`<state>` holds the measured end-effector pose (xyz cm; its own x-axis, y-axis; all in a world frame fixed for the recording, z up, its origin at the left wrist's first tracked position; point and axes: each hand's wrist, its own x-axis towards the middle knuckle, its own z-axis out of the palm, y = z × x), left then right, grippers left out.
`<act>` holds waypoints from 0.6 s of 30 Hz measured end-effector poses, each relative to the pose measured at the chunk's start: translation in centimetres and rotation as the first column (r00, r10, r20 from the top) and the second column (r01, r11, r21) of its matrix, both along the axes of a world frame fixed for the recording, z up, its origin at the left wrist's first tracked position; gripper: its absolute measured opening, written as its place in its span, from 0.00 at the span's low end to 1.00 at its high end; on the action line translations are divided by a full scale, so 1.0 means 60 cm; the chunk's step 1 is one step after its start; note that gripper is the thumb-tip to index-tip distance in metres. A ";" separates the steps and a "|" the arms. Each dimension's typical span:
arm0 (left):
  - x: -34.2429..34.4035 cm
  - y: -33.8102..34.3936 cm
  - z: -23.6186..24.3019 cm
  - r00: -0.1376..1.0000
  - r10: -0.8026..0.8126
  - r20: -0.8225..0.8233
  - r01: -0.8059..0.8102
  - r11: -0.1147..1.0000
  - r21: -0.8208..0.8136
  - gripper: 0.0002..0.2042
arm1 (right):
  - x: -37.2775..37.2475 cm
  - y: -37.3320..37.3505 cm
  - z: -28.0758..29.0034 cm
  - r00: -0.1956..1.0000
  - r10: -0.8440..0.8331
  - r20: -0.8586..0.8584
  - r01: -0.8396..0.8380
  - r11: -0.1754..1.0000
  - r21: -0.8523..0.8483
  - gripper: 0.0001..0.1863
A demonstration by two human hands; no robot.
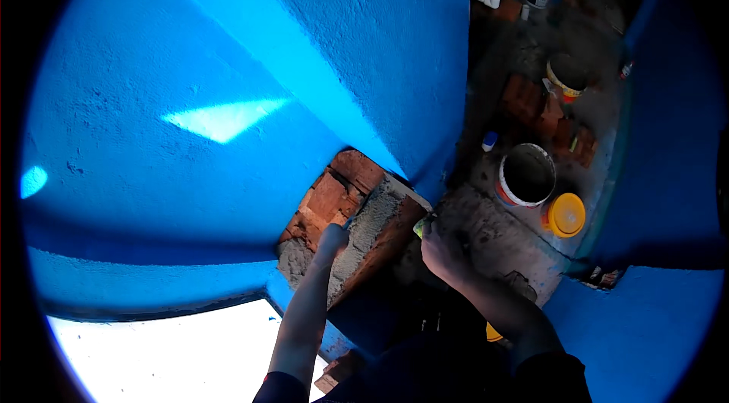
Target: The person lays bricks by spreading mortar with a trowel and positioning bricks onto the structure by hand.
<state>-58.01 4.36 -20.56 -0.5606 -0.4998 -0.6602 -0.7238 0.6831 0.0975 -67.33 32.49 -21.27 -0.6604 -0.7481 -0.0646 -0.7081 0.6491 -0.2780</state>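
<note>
Brickwork [328, 199] in the head view, at 8 o'clock from the picture's centre, wedged into the corner between blue walls [197, 198]. Alongside, near 6 o'clock and just off centre, a band of grey mortar [373, 214] along the outer edge.

Left hand [332, 242] at 7 o'clock, over the brickwork and just beside the mortar; fingers curled closed, apparently around a slim tool with a blue handle [348, 223], too small for naming its kind. Right hand [440, 249] between 4 and 5 o'clock, near the brickwork's outer side, closed on a small yellow-green thing [419, 227]; cannot tell its kind. Both hands apart from each other.

Looks partway along. Done, judging by appearances: mortar spread in a long band, roughly levelled but coarse on top. Left, probably: bare red brick on the inner side, gaps with no visible filling, and an uneven grey lump [295, 260] between 7 and 8 o'clock. No brick visible on top of the band.

Farther off, an open bucket [509, 195] at 3 o'clock, a yellow-lidded bucket [568, 213] slightly past 3, and loose bricks [524, 95] at 2. Open bucket's contents too dark for judging.
</note>
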 end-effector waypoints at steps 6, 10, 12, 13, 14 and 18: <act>0.049 0.088 0.072 0.851 0.165 -0.498 -0.144 0.986 0.081 0.14 | 0.007 0.156 0.043 0.949 -0.080 0.304 0.125 0.984 -0.131 0.23; 0.185 0.130 0.115 0.631 0.473 -0.615 -0.295 0.879 0.373 0.12 | 0.003 0.254 0.022 0.673 -0.382 0.633 0.486 0.874 0.012 0.19; 0.258 0.161 0.130 0.548 0.653 -0.523 -0.417 0.755 0.505 0.12 | -0.014 0.254 0.045 0.389 -0.484 0.784 0.700 0.709 0.091 0.15; 0.230 0.181 0.145 0.500 0.764 -0.407 -0.410 0.623 0.666 0.13 | -0.056 0.382 -0.118 0.222 -0.473 0.852 0.856 0.513 0.062 0.12; 0.303 0.204 0.150 0.327 0.908 -0.263 -0.546 0.408 0.732 0.14 | -0.069 0.321 -0.053 -0.018 -0.403 0.915 0.870 0.445 0.212 0.11; 0.343 0.272 0.156 0.333 0.844 -0.420 -0.622 0.531 0.575 0.15 | -0.248 0.446 -0.119 -0.160 -0.155 0.975 0.864 0.455 0.214 0.09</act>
<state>-37.45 20.70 -11.20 -0.3436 -0.7848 -0.5157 -0.5969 -0.2414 0.7651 -82.22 59.27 -28.39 -0.5103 -0.2945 -0.8080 0.8066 0.1619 -0.5685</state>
